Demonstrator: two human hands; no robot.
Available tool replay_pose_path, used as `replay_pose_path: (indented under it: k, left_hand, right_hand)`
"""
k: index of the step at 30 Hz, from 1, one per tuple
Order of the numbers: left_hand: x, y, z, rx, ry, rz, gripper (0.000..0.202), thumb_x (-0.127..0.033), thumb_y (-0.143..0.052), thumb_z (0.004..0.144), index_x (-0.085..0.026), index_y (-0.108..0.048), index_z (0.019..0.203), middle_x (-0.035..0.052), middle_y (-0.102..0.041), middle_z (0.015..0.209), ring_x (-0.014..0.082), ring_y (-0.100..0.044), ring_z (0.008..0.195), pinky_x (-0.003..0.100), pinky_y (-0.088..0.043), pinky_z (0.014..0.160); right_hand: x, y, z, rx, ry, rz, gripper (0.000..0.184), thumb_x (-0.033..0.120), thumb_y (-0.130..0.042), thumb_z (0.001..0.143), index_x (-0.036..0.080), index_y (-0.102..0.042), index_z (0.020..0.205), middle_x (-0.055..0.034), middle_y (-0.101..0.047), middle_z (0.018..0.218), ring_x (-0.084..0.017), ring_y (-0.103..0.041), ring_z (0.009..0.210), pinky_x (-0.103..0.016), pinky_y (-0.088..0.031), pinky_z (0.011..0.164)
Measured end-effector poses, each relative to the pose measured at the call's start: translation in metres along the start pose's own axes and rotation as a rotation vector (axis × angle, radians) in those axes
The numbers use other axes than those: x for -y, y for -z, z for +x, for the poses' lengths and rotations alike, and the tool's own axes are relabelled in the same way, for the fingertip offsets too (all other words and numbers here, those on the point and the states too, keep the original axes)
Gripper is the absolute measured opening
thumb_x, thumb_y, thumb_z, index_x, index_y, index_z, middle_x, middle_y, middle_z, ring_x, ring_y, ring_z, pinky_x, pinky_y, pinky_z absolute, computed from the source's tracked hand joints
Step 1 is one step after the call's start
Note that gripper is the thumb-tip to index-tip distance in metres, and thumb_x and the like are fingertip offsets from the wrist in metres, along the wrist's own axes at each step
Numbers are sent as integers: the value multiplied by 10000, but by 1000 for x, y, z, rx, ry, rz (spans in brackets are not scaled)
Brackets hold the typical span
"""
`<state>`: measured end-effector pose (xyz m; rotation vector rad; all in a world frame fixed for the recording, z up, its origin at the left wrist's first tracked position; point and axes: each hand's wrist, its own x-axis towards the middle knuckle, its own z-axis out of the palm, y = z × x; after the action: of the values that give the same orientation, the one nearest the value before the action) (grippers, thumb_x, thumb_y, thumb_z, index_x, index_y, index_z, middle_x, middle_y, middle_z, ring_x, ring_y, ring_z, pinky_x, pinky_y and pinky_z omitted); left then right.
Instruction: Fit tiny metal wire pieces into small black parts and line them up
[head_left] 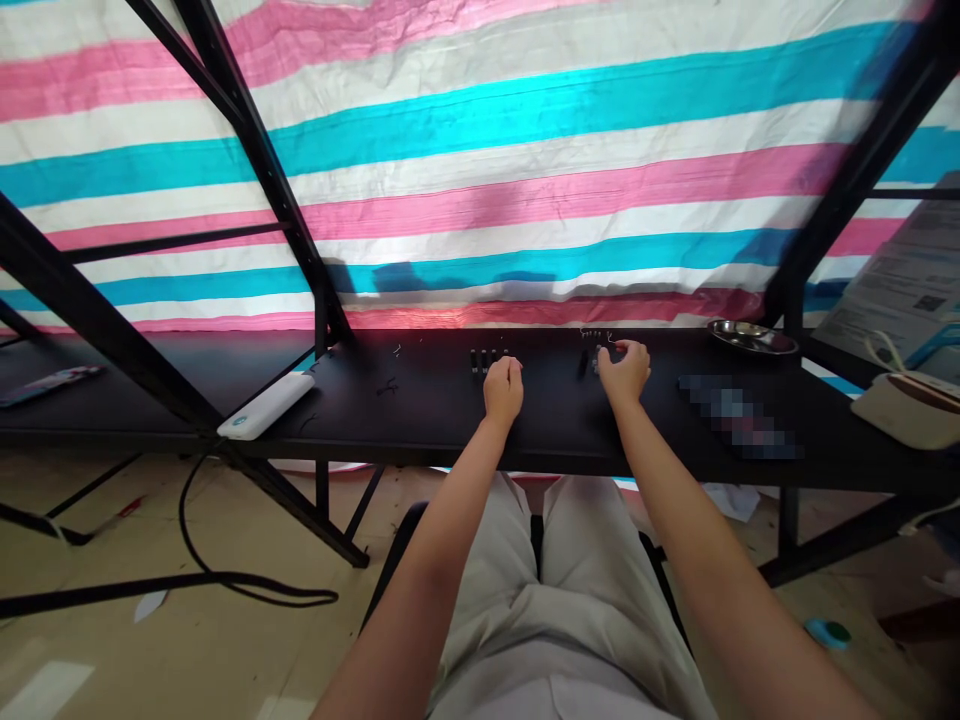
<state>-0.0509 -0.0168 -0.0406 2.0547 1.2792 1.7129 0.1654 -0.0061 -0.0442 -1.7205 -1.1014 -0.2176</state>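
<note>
Hands meet mid-worktop [420,420]: left hand [503,388] curled beside a row of small black parts [484,360], right hand [625,372] bunched over a second cluster [589,358]. What the fingers hold cannot be told. Parts line the far edge, seemingly for easy reach; steel dish [752,337] stands at the far right.

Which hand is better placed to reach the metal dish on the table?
Right, probably. The right hand sits nearer the metal dish, which lies off to its right at the back edge of the table. The left hand is further away and would have to cross over it.
</note>
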Motion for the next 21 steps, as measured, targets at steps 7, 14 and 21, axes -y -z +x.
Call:
replay_pose_path:
  k: [7,14,21]
  left_hand:
    - [-1,0,0,5,4,4,288,-248,-313,912,-202,-522,720,22,-560,676,148,-528,688,270,-394,681]
    - [-3,2,0,6,-2,7,276,-238,-320,905,-200,-512,710,22,-560,674,149,-526,684,272,-393,675]
    - [-4,2,0,6,-2,5,285,-244,-314,908,-196,-513,709,24,-558,675,145,-519,677,267,-390,667]
  right_hand:
    - [-4,-8,-2,114,-34,-74,270,413,-472,774,184,-520,909,-115,-554,986,-265,-466,959,-418,-358,801]
    - [-7,-11,0,109,-12,-81,238,387,-453,786,183,-527,883,-111,-560,966,-255,-476,928,-392,-359,774]
    - [-9,-14,1,127,15,-60,188,337,-439,788,179,-534,825,-115,-575,940,-247,-486,899,-383,-361,773]
